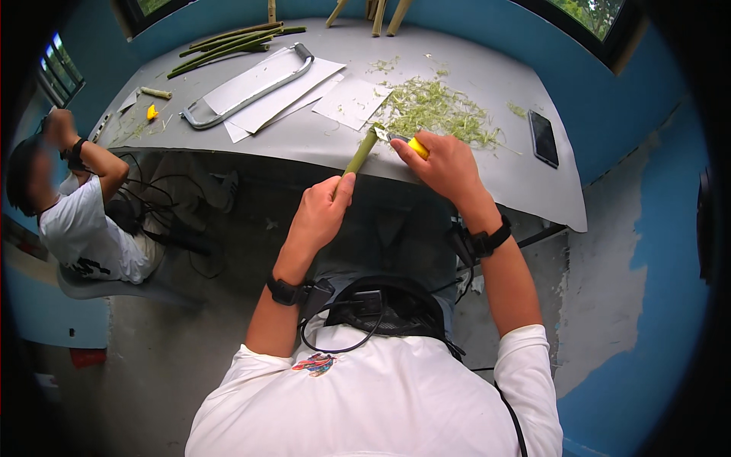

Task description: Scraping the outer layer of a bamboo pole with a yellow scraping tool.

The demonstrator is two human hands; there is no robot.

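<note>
Head view: your left hand (323, 211) grips a slender green bamboo-like stick (361, 154).
Your right hand (451, 167) grasps a yellow-handled knife (417, 147) at the stick's end (pale-green curly shavings (438, 111) beyond).

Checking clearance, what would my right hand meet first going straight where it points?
The yellow-handled knife in your right hand would likely meet the green stick first; whether they touch is unclear.

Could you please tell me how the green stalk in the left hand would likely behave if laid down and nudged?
The green stalk would probably feel stiff, as it looks straight beyond the left grip. It may roll when nudged, since its sides look rounded. It seems likely fairly light, being so slim.
</note>
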